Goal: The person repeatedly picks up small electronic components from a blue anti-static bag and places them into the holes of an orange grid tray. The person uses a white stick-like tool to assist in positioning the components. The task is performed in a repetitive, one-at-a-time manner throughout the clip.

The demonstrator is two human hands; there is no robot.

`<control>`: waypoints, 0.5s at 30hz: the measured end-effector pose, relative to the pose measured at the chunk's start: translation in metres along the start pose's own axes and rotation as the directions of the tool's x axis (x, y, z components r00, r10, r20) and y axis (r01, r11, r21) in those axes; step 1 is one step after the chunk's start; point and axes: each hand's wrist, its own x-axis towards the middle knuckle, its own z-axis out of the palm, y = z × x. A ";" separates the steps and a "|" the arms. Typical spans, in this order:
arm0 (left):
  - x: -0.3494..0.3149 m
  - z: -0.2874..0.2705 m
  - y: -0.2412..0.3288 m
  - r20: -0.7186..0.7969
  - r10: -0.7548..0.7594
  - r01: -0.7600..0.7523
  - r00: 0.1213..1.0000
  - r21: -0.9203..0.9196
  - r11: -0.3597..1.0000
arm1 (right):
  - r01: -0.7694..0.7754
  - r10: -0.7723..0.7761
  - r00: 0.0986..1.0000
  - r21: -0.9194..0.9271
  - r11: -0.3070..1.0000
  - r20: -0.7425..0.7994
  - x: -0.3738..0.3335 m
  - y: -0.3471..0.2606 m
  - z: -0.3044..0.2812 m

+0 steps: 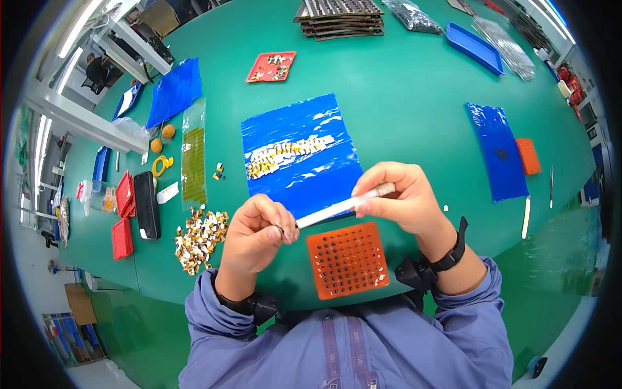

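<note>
Seen from above: a wide green worktable (414,97) in a brightly lit workshop, with long ceiling lights and white shelving (84,117) off to the left. Spread across the green surface: a blue plastic sheet (301,159) at centre carrying a row of small white and gold parts (285,155); a loose heap of similar gold parts (199,238) to its lower left; a red tray (272,67) of small pieces farther back; a stack of dark trays (340,18) at the far edge; a blue tray (474,47) at far right; a second blue sheet (497,150) with a small orange grid tray (529,156) beside it.

Near the table's front edge, an orange perforated tray (348,259), square, dotted with rows of dark holes.

Just above that tray, held in the air between both hands: a slim white stick-like tool (337,209), tilted, its lower end at the left and its brownish upper end at the right. Left hand (256,236) curled closed, fingertips pinching the tool's lower end. Right hand (402,198) gripping the upper end between thumb and fingers. Dark straps on both wrists, lilac jacket sleeves (479,311) below.
</note>
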 end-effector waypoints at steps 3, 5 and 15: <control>-0.002 0.002 0.000 0.024 -0.032 0.031 0.999 0.060 0.998 | -0.003 0.006 1.000 -0.111 0.994 0.023 -0.002 0.001 0.005; -0.002 0.001 -0.002 0.039 -0.045 0.043 0.998 0.057 0.997 | 0.012 -0.008 1.000 -0.123 0.992 0.027 -0.002 0.001 0.006; -0.001 0.002 -0.006 0.042 -0.021 0.022 0.999 -0.007 1.000 | 0.022 -0.018 0.999 -0.132 0.991 0.029 -0.002 0.002 0.004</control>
